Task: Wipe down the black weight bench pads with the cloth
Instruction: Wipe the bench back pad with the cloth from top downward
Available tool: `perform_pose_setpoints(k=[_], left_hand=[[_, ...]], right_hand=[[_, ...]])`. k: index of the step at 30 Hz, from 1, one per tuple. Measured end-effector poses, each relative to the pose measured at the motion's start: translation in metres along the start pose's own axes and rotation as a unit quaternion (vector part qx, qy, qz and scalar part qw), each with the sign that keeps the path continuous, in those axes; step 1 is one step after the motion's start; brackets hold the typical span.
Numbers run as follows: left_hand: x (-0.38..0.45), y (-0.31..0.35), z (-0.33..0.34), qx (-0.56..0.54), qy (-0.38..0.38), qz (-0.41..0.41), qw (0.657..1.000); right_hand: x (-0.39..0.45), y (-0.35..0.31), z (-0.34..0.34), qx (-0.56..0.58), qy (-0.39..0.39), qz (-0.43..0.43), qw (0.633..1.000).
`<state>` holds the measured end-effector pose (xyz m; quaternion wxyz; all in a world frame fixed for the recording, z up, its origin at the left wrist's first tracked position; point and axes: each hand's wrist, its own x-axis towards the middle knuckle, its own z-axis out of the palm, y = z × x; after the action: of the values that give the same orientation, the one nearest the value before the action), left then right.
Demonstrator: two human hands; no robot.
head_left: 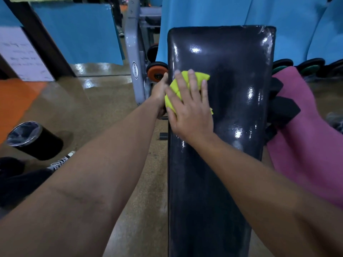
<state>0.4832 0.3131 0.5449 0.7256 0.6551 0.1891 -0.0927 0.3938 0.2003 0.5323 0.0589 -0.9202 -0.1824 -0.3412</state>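
A long black weight bench pad [222,127] runs from the bottom of the frame up to the upper centre, glossy with light reflections. The right hand [189,108] lies flat on a yellow cloth [178,88] near the pad's left edge, in the middle of the frame; its fingers [192,80] are spread and pressed down on the cloth, which shows beyond the fingertips and under the palm. The left hand [160,89] sits just beside it at the pad's left side, curled around the edge; its fingers are mostly hidden, so I cannot tell how they grip. A pink towel [306,136] lies draped to the right of the pad. A grey machine frame [134,58] stands at upper centre-left, with an orange weight plate [156,71] beside it. A black waste bin [31,140] stands on the brown floor [92,108] at lower left.
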Motion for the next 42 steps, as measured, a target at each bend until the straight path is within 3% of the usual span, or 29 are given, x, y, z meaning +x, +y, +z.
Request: perform_pose_setpoints(k=[4,9,16,21,27,33,39,42], left_hand=[[0.006,-0.003,-0.003,0.024,0.013,-0.004,1.0],[0.0,-0.007,-0.002,0.023,0.013,0.007,1.0],[-0.024,0.0,0.01,0.042,0.021,-0.005,0.999],[-0.023,-0.008,0.012,-0.042,0.021,-0.008,0.999],[-0.029,-0.007,0.014,-0.069,0.031,0.009,0.997],[-0.048,-0.028,0.013,-0.067,-0.005,0.051,0.996],[-0.069,-0.052,0.012,-0.037,0.019,0.079,0.996],[-0.067,-0.051,0.012,-0.034,0.009,0.071,0.997]], right_hand=[[-0.02,0.018,0.0,0.003,0.007,-0.029,1.0],[0.01,0.002,0.0,0.004,0.032,0.075,0.997],[-0.022,0.014,0.001,0.011,0.012,-0.012,1.0],[-0.004,0.038,-0.006,0.007,0.048,0.119,0.992],[-0.041,0.044,-0.008,0.029,0.019,0.047,0.998],[-0.035,0.068,-0.011,0.013,0.064,0.188,0.98],[-0.068,0.07,-0.014,0.026,0.02,0.065,0.997],[-0.061,0.087,-0.014,0.009,0.036,0.1,0.994]])
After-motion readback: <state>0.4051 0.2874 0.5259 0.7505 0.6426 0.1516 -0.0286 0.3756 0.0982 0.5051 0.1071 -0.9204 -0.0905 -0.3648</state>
